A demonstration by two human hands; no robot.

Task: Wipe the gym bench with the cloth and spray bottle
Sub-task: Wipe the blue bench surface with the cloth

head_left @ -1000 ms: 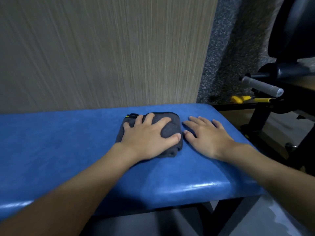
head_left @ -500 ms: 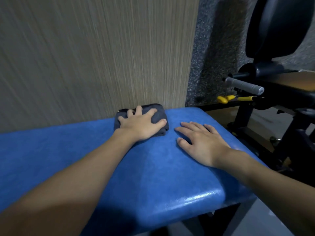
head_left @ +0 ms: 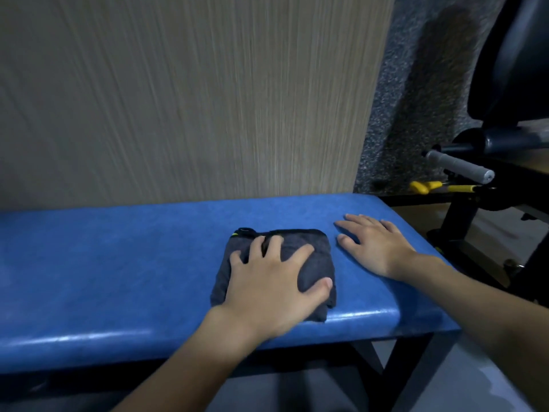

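A blue padded gym bench [head_left: 118, 269] runs across the view in front of a wall. A folded dark grey cloth [head_left: 315, 251] lies on its right part, near the front edge. My left hand [head_left: 273, 281] presses flat on the cloth with the fingers spread. My right hand [head_left: 377, 245] rests flat on the bench pad just right of the cloth, fingers apart, holding nothing. No spray bottle is in view.
A wood-grain wall panel [head_left: 184, 96] stands right behind the bench. To the right is a black exercise machine [head_left: 511, 72] with a grey handle [head_left: 457, 166] and a yellow lever [head_left: 427, 187]. The bench's black legs [head_left: 410, 370] show below the pad.
My left hand has drawn the cloth back from the bench's far edge by the wall towards the front edge. The right hand has stayed flat on the pad.
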